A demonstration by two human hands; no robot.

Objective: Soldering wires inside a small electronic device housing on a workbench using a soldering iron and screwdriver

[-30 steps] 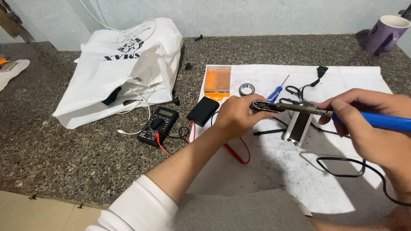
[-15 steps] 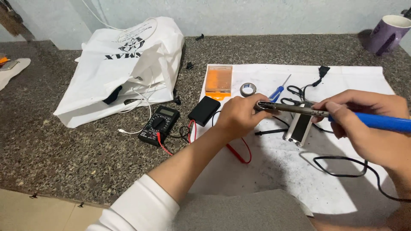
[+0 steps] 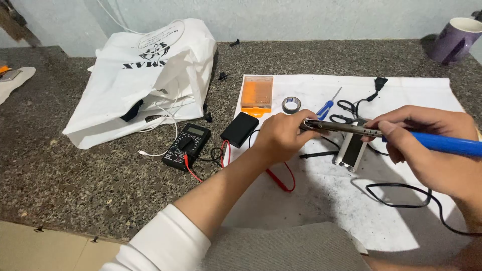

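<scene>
My right hand (image 3: 432, 158) grips a soldering iron by its blue handle (image 3: 444, 144). The metal shaft (image 3: 341, 128) lies level and points left. My left hand (image 3: 282, 136) has its fingers closed around the tip end of the shaft, above a white paper sheet (image 3: 346, 211). Just beneath the shaft a small silver device with a dark face (image 3: 351, 151) lies on the paper. The tip itself is hidden by my left fingers.
On the stone counter lie a black multimeter (image 3: 187, 145) with a red lead (image 3: 280, 181), a black box (image 3: 239, 129), an orange case (image 3: 257, 94), a tape roll (image 3: 291, 104), a blue screwdriver (image 3: 326, 106), scissors (image 3: 345, 106), a white bag (image 3: 145, 75) and a purple mug (image 3: 454, 40). A black cable (image 3: 401, 203) loops at right.
Both hands and the iron have stayed almost in place, with only a slight shift to the right.
</scene>
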